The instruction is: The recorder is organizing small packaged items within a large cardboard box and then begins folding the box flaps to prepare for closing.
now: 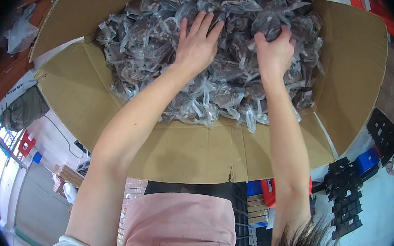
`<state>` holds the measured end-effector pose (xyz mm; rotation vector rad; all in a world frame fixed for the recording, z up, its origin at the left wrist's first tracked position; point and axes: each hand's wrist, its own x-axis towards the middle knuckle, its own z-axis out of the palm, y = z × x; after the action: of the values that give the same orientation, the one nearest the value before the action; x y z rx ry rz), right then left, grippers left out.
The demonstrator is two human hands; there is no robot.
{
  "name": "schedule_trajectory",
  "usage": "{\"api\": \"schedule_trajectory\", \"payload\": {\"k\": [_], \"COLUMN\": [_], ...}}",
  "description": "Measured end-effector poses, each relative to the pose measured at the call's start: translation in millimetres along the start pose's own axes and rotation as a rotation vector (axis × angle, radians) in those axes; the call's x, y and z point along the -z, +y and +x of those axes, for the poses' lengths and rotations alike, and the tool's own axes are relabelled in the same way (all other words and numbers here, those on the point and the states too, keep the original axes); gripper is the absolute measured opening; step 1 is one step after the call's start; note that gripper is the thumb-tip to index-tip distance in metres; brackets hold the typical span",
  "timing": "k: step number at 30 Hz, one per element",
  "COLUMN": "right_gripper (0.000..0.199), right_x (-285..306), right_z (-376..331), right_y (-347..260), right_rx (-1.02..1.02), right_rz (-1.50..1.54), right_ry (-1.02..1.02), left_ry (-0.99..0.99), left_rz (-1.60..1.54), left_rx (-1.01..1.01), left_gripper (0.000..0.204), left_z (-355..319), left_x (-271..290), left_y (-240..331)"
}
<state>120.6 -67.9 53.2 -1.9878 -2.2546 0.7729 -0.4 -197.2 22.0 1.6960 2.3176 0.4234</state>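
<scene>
A large open cardboard box (184, 155) is heaped with several clear plastic bags (142, 46), each knotted and holding dark contents I cannot make out. My left hand (198, 45) lies on the heap left of the middle, fingers spread, resting on the bags. To the right, my right hand (275, 52) curls its thumb and fingers around one knotted plastic bag (269, 24) at the top of the heap. Part of that bag is hidden behind the fingers.
The box's flaps fold outward on the left, right and near sides. Black plastic trays (346, 199) and a blue bin (368, 161) are on the floor at right. Flat cardboard (69, 176) is stacked at lower left. A loose clear bag (21, 35) lies beyond the left flap.
</scene>
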Motion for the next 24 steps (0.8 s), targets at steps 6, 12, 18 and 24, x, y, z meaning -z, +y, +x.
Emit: {"api": "schedule_trajectory", "payload": {"k": [6,12,18,24], "right_gripper": [0.075,0.045,0.03,0.021], "right_x": [-40,-24,-33,-25], "right_z": [-19,-17,18,16], "right_y": [-30,-6,23,35], "right_rx": [-0.088,-0.122,-0.283,-0.244], "right_rz": [0.041,0.17,0.746,0.569], "right_ry": [0.108,-0.016,-0.214,-0.194], "left_ry": [0.339,0.185,-0.078,-0.206], "left_rz": [-0.334,-0.334,-0.188,-0.061], "left_rx": [0.244,-0.082,-0.275,-0.184], "left_gripper": [0.032,0.032,0.037,0.045], "left_z": [20,58,84,69], "left_x": [-4,-4,-25,-17], "left_y": [21,19,40,56]}}
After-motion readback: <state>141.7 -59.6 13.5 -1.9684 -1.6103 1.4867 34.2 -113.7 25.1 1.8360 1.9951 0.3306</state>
